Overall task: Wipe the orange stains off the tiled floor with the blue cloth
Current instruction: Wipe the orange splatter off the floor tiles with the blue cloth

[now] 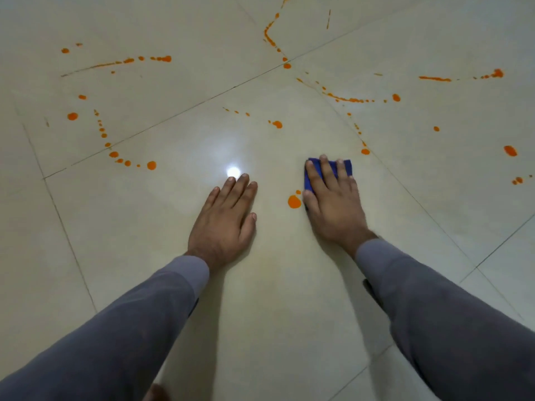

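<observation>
My right hand (330,198) lies flat on the folded blue cloth (347,166), pressing it onto the pale tiled floor (275,285); most of the cloth is hidden under the palm. A round orange stain (294,201) sits just left of that hand, touching nothing. My left hand (225,218) rests flat on the bare tile with fingers together, holding nothing. Further orange drops and streaks spread across the tiles ahead: a dotted trail at the left (127,162), a blob in the middle (277,124), a curved streak at the right (350,99).
Grey grout lines (173,115) cross the floor diagonally. A bright lamp reflection (233,171) glares just beyond my left fingertips. More stains lie at the far right (510,150) and far top (270,33). Grey sleeves cover both forearms.
</observation>
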